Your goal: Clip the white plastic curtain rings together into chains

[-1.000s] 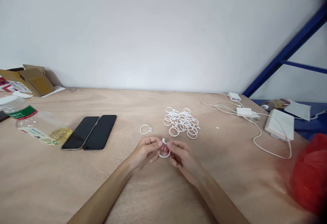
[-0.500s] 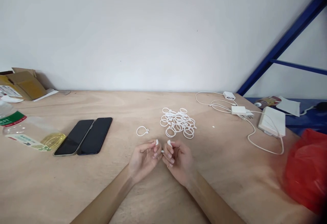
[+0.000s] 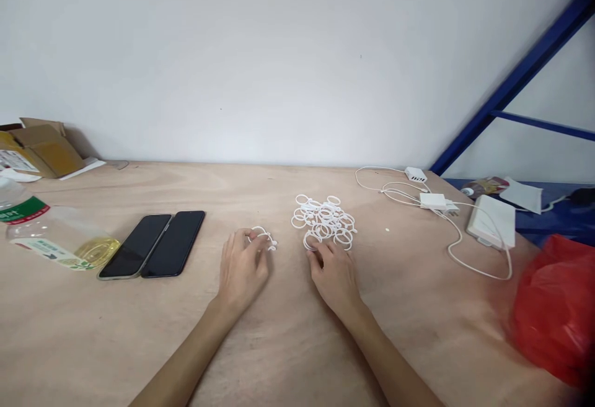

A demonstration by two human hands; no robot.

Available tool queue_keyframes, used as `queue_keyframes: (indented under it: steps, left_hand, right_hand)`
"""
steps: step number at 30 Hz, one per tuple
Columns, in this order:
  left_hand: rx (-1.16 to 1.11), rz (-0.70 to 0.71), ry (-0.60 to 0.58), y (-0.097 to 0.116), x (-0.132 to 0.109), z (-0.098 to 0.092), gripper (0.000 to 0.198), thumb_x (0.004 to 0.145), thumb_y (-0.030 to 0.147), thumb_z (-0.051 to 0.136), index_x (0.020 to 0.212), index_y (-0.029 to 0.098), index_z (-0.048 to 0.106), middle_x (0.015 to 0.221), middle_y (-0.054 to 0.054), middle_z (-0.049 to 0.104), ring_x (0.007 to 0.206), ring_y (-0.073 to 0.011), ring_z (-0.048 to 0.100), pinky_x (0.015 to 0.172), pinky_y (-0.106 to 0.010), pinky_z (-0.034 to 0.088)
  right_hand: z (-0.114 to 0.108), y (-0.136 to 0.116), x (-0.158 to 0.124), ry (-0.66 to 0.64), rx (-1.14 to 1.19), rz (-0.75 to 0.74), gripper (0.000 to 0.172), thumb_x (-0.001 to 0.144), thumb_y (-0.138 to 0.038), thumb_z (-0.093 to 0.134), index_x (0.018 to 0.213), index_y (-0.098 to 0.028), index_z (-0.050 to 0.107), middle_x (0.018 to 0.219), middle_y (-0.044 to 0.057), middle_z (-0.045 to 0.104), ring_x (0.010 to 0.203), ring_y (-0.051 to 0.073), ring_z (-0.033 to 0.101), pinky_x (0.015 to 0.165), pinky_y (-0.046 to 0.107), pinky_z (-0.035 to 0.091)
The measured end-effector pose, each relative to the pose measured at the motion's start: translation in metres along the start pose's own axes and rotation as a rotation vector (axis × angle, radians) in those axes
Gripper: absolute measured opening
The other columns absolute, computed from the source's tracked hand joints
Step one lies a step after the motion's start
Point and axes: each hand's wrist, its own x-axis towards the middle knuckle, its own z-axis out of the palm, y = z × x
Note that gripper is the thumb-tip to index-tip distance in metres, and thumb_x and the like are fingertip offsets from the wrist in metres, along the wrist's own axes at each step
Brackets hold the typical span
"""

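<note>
My left hand (image 3: 244, 267) is low over the table, its thumb and fingers closed on a white plastic curtain ring (image 3: 261, 230). Beside those fingertips, small white eyelets show; the rings there overlap and are partly hidden by the hand. To the right, a loose pile of several white curtain rings (image 3: 325, 214) lies on the wooden table (image 3: 279, 345). My right hand (image 3: 335, 274) reaches the near edge of this pile, with thumb and index finger pinching a ring (image 3: 307, 237) there. Its other fingers are curled.
Two dark phones (image 3: 160, 246) and a clear bottle with yellow liquid (image 3: 60, 240) lie left. A cardboard box (image 3: 44, 147) stands behind. Right are white cables (image 3: 458, 246), an adapter (image 3: 432, 201), a white box (image 3: 493, 221) and a red plastic bag (image 3: 555, 308).
My hands have moved apart from the middle, where they held small white pieces. The left went to the lone ring at left, the right forward to the pile.
</note>
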Motion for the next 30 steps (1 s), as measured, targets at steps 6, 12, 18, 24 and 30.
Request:
queue_keyframes:
  steps: [6,12,18,24,30]
  left_hand:
    - [-0.261,-0.077,0.052,0.008,0.000,-0.002,0.026,0.077,0.022,0.061,0.101,0.026,0.069,0.101,-0.009,0.058,0.097,-0.0278,0.049,0.092,-0.041,0.034]
    - [-0.639,-0.119,-0.044,0.021,-0.003,-0.002,0.018,0.077,0.024,0.064,0.092,0.028,0.072,0.094,-0.007,0.064,0.095,-0.0275,0.050,0.095,-0.038,0.028]
    - [-0.690,-0.059,-0.145,0.031,-0.006,-0.005,0.017,0.083,0.025,0.058,0.091,0.026,0.073,0.091,-0.006,0.068,0.090,-0.0250,0.050,0.091,-0.035,0.029]
    - [-0.694,-0.005,-0.144,0.035,-0.009,-0.010,0.012,0.083,0.022,0.058,0.087,0.024,0.070,0.086,-0.006,0.065,0.087,-0.0237,0.051,0.085,-0.032,0.031]
    - [-0.705,-0.021,-0.152,0.035,-0.010,-0.009,0.006,0.072,0.023,0.071,0.076,0.023,0.066,0.077,-0.004,0.060,0.080,-0.0230,0.048,0.078,-0.030,0.031]
  right_hand:
    - [-0.002,0.002,0.003,0.133,0.412,0.070,0.012,0.079,-0.026,0.059,0.081,-0.023,0.071,0.070,0.003,0.067,0.062,0.018,0.054,0.073,0.035,0.035]
    - [-0.012,-0.014,0.000,0.080,0.873,0.281,0.014,0.071,-0.034,0.067,0.070,-0.021,0.064,0.065,0.002,0.062,0.059,0.017,0.050,0.059,0.030,0.038]
    - [-0.010,-0.031,-0.007,-0.249,1.168,0.246,0.020,0.076,-0.036,0.062,0.069,-0.018,0.064,0.060,-0.001,0.057,0.051,0.012,0.049,0.052,0.027,0.039]
    - [-0.010,-0.038,-0.011,-0.245,1.268,0.312,0.016,0.073,-0.032,0.064,0.067,-0.017,0.065,0.058,-0.001,0.057,0.049,0.011,0.049,0.048,0.025,0.041]
    - [-0.012,-0.042,-0.011,-0.152,1.317,0.428,0.009,0.069,-0.025,0.064,0.064,-0.018,0.065,0.057,-0.001,0.059,0.053,0.012,0.051,0.049,0.024,0.043]
